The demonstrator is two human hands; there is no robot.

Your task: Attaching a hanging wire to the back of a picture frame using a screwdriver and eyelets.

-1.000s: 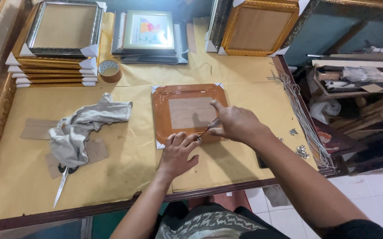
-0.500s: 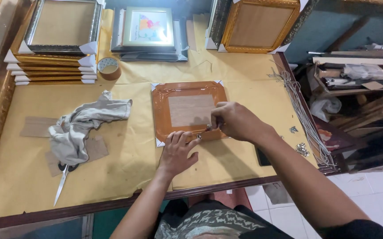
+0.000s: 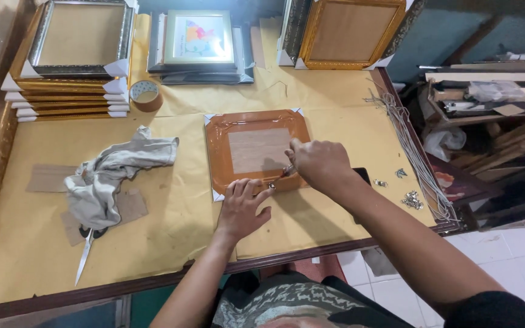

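Note:
A small orange-brown picture frame (image 3: 238, 124) lies back-up on the paper-covered table (image 3: 171, 243), with white protectors on its corners. My left hand (image 3: 242, 208) rests flat at the frame's near edge, fingers spread, pressing on it. My right hand (image 3: 319, 163) is closed on a small tool (image 3: 286, 171), its tip touching the frame's near rail close to my left fingers. What the tip does there is too small to see.
A grey rag (image 3: 112, 177) lies left of the frame, with scissors (image 3: 87, 254) below it. A tape roll (image 3: 145, 95) and a stack of gold frames (image 3: 71, 58) sit at the back left, more frames (image 3: 200, 42) behind. Small metal hangers (image 3: 411, 198) and cords (image 3: 409, 152) lie right.
My right hand has slid a little along the frame's near rail and lowered the tool toward the edge. My left hand stays pressed at the near edge.

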